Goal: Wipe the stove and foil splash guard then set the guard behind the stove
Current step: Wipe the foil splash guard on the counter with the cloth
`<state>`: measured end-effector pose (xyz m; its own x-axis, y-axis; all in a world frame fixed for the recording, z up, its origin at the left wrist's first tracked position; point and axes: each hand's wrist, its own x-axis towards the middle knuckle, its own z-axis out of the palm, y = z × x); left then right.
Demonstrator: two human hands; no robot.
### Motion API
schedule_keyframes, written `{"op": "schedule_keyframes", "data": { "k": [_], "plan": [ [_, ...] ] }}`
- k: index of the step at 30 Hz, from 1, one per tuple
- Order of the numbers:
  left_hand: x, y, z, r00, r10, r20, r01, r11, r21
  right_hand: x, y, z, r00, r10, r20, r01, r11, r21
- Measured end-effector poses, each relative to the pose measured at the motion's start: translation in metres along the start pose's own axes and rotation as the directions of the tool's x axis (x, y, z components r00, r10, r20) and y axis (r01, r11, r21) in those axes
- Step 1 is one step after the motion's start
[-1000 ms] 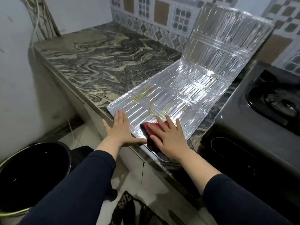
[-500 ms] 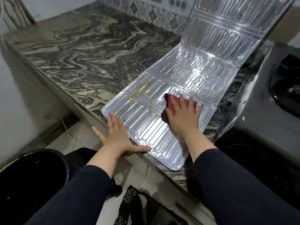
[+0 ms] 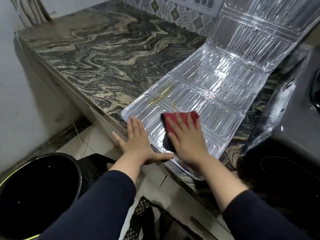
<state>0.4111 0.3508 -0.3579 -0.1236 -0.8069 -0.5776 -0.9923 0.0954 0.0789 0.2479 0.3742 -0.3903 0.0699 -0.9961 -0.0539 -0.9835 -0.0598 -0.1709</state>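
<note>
Your right hand (image 3: 187,141) has dragged the red cloth (image 3: 180,121) back toward you, fingers flat. The left hand (image 3: 138,137), fingers spread, pins the foil splash guard (image 3: 216,87) on the table (image 3: 107,54); yellow grease streaks (image 3: 161,97) remain.

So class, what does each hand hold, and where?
Neither grips anything: the right hand presses flat on the red cloth; the left hand presses the foil guard's near corner.

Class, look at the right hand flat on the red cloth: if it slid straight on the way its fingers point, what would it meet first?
Probably only more foil splash guard: the right hand on the red cloth points up the flat panels, reaching the guard's upturned section next.
</note>
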Motion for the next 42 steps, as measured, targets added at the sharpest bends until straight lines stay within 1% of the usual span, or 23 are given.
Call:
{"op": "schedule_keyframes", "data": {
  "k": [2,3,4,5,6,8,9,10,13,17,20,23,25,27,29,31,33,35,38,42],
  "plan": [
    [0.000,0.000,0.001,1.000,-0.016,-0.015,0.016,1.000,0.007,-0.006,-0.014,0.003,0.973,-0.222,0.065,0.222,0.975,0.001],
    [0.000,0.000,0.001,1.000,-0.020,-0.017,0.020,1.000,0.009,-0.003,-0.014,0.003,0.955,-0.284,0.083,0.284,0.959,0.006],
    [0.000,0.001,0.002,1.000,-0.017,-0.013,0.017,1.000,0.006,0.005,-0.009,0.002,0.949,-0.307,0.074,0.307,0.952,0.007],
    [0.000,0.001,0.002,1.000,-0.009,-0.008,0.009,1.000,-0.002,0.016,-0.002,0.001,0.955,-0.293,0.047,0.293,0.956,0.006],
    [0.001,0.001,0.001,1.000,0.000,-0.002,0.000,1.000,-0.011,0.030,0.006,0.000,0.971,-0.237,0.018,0.236,0.972,0.008],
    [0.001,0.000,0.001,1.000,0.005,0.007,-0.005,1.000,-0.014,0.057,0.018,-0.004,0.999,-0.052,0.014,0.051,0.999,0.004],
    [0.001,0.000,0.000,1.000,0.006,0.010,-0.006,1.000,-0.013,0.066,0.019,-0.005,1.000,0.021,0.022,-0.021,1.000,-0.010],
    [0.001,-0.001,0.000,1.000,0.013,0.013,-0.012,1.000,-0.014,0.071,0.017,-0.005,0.998,0.061,0.027,-0.060,0.998,-0.025],
    [0.004,-0.008,-0.001,0.999,0.046,-0.011,-0.047,0.999,-0.022,0.070,0.009,-0.004,0.998,0.057,0.011,-0.056,0.998,-0.035],
    [0.018,-0.030,-0.028,0.991,0.041,-0.124,-0.046,0.998,-0.036,0.069,0.013,-0.005,0.998,0.056,0.009,-0.056,0.998,-0.020],
    [0.033,-0.044,-0.043,0.996,0.043,-0.082,-0.043,0.999,0.004,0.071,0.011,-0.003,0.999,0.053,0.010,-0.052,0.998,-0.043],
    [0.040,-0.047,-0.038,0.996,0.058,-0.065,-0.059,0.998,-0.004,0.071,0.013,-0.001,0.999,0.051,0.008,-0.050,0.998,-0.044],
    [0.042,-0.048,-0.034,0.994,0.067,-0.085,-0.069,0.998,-0.015,0.064,0.011,-0.002,1.000,-0.011,0.012,0.012,1.000,-0.028],
    [0.046,-0.050,-0.031,0.992,0.070,-0.106,-0.073,0.997,-0.019,0.052,-0.005,0.000,0.986,-0.159,0.040,0.158,0.987,0.025],
    [0.051,-0.051,-0.028,0.990,0.063,-0.124,-0.064,0.998,-0.001,0.049,-0.027,0.004,0.955,-0.284,0.083,0.281,0.959,0.042],
    [0.053,-0.052,-0.027,0.990,0.052,-0.130,-0.050,0.999,0.022,0.062,-0.041,0.007,0.938,-0.333,0.096,0.332,0.943,0.017],
    [0.053,-0.051,-0.029,0.992,0.049,-0.118,-0.046,0.999,0.026,0.083,-0.044,0.007,0.934,-0.345,0.087,0.349,0.937,-0.030],
    [0.051,-0.050,-0.032,0.995,0.056,-0.087,-0.054,0.998,0.032,0.109,-0.034,0.004,0.957,-0.282,0.065,0.286,0.957,-0.055],
    [0.051,-0.049,-0.035,0.997,0.049,-0.056,-0.045,0.997,0.063,0.151,-0.006,-0.001,0.996,-0.076,0.045,0.078,0.996,-0.044],
    [0.052,-0.050,-0.034,0.998,0.040,-0.054,-0.035,0.995,0.088,0.190,0.043,-0.014,0.987,0.156,0.038,-0.154,0.987,-0.046]
  ]
}}
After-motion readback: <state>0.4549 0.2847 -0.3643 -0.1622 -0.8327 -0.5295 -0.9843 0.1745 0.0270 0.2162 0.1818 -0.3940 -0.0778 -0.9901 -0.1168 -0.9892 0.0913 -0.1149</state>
